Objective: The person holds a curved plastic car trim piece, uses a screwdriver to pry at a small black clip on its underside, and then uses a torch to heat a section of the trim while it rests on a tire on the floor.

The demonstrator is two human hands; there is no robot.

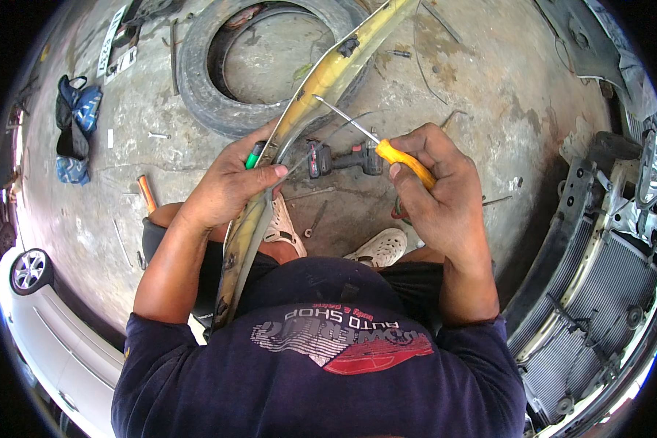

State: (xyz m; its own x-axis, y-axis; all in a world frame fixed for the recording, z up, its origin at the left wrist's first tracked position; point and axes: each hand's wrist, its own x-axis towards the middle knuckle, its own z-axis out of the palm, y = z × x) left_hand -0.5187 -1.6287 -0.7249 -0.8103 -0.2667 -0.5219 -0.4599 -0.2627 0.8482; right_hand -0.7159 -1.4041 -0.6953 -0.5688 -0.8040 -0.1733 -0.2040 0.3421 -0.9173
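A long, narrow, yellowish trim strip [299, 109] with dark clips or stains along it runs slantwise from my lap up past the top of the view. My left hand [230, 179] is closed around its middle, thumb across the near face. A green-ended tool [255, 155], perhaps a handle or marker, sticks out by the left fingers; the rest of it is hidden. In my right hand [445, 197] is a screwdriver [394, 153] with a yellow handle, gripped between thumb and fingers. Its thin metal shaft points up and left, the tip at the strip's edge; I cannot tell whether it touches.
On the stained concrete floor lie a worn tyre [197, 95], a cordless drill [361, 160], a small wrench [159, 135] and a blue-black cloth item [73, 131]. An orange-handled tool [147, 193] is by my left knee. A radiator [598, 306] stands exposed at right; a silver car [58, 336] is lower left.
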